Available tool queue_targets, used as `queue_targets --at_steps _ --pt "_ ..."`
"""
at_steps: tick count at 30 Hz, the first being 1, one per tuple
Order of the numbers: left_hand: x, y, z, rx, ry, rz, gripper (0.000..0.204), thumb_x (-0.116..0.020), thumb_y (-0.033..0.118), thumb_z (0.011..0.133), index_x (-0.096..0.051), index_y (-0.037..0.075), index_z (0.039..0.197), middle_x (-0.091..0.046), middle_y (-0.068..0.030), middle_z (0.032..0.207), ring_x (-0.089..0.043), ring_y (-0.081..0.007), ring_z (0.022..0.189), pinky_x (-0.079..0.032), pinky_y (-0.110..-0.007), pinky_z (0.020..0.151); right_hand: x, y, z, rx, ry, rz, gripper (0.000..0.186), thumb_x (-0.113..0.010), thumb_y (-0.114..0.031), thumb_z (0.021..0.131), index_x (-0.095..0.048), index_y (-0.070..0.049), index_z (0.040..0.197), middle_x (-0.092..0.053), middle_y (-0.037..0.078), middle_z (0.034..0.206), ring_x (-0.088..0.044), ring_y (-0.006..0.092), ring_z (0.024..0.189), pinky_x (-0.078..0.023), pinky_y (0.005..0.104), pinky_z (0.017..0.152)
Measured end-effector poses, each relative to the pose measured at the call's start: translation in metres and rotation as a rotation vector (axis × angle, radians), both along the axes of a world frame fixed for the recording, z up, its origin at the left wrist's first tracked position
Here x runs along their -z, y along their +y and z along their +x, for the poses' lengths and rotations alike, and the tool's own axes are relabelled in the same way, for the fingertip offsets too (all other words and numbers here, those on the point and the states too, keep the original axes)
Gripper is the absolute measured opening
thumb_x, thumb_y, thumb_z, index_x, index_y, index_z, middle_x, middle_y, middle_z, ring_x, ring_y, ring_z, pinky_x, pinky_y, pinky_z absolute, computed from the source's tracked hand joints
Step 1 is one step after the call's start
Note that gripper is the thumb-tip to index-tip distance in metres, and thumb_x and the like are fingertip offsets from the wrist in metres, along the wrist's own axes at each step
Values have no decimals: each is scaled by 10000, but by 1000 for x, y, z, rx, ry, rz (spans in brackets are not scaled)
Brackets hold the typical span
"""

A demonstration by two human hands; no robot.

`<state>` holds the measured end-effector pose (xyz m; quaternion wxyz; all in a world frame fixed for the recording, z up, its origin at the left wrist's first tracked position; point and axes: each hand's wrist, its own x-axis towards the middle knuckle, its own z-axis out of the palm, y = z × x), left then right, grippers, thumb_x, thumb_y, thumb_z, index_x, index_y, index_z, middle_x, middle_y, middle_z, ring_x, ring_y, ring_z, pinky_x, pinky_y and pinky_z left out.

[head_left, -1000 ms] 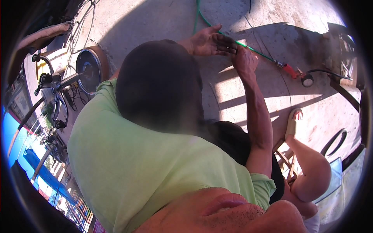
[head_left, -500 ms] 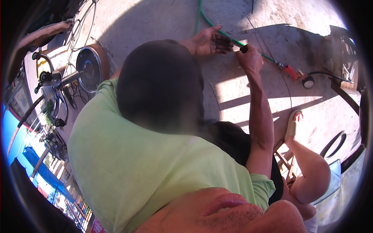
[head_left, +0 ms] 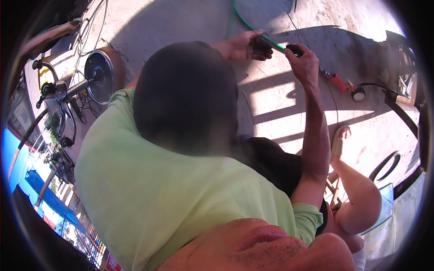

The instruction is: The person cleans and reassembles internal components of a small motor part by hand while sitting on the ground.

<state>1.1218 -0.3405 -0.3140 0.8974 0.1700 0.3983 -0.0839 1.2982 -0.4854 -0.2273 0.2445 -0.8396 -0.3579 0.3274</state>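
My left hand (head_left: 248,47) is palm-up beside the green hose (head_left: 246,21), fingers loosely curled and apart. To its right, my right hand (head_left: 305,63) is closed on the hose, thumb along it; a dark patch at its fingertips is too unclear to name. Beyond that hand the hose reaches a metal coupling (head_left: 324,72) on a red tool (head_left: 338,82) with a round gauge (head_left: 358,94) and short black hose, lying on the concrete floor (head_left: 266,99). My dark-clothed knee (head_left: 185,90) fills the middle of the view.
At the left are an upturned chrome stool base with casters (head_left: 56,104), a round metal plate (head_left: 95,77) and tangled cables. A bare leg (head_left: 357,198) in a sandal is at the right, near a black ring (head_left: 384,167) and a glass pane (head_left: 382,212).
My right hand has slid rightward and a little upward along the green hose, away from my left hand. My left hand has shifted only slightly.
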Motion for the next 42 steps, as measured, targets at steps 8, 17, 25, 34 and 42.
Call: queue_targets --at_steps 8,17,25,34,42 --pt "7 5 -4 56 0 113 554 -439 456 1086 -698 -32 1125 -737 -163 1085 -713 -309 1039 -563 -415 911 20 -61 34 -251 -89 -355 265 -708 -311 849 -758 -109 1013 -767 129 972 -736 338 944 -573 434 844" --pt "-6 27 -21 100 -242 -170 513 -486 458 1073 -626 90 744 -652 -76 741 -491 -158 543 -379 -307 472 30 -78 93 295 372 -149 264 -746 -274 923 -731 -23 1007 -726 61 864 -681 158 758 -543 295 695" --pt "16 34 -10 11 -43 -49 487 -513 465 1064 -620 67 804 -630 -83 750 -492 -155 580 -411 -307 518 35 -76 132 748 1020 178 254 -723 -167 952 -670 -7 1141 -697 101 957 -654 152 790 -572 276 701" --pt "-60 43 28 -204 -11 -1 576 -446 468 1076 -676 -53 1169 -733 -203 1105 -701 -362 1099 -573 -478 897 25 -34 135 548 1186 307 500 -595 -8 946 -498 24 1435 -628 202 1344 -658 285 1164 -552 352 976" --pt "-106 54 8 -74 -115 -149 447 -538 415 1045 -728 26 933 -758 -148 920 -737 -290 830 -582 -399 698 -9 -59 86 342 958 191 425 -504 -362 1067 -528 -92 1395 -682 119 1108 -572 153 660 -462 258 532"
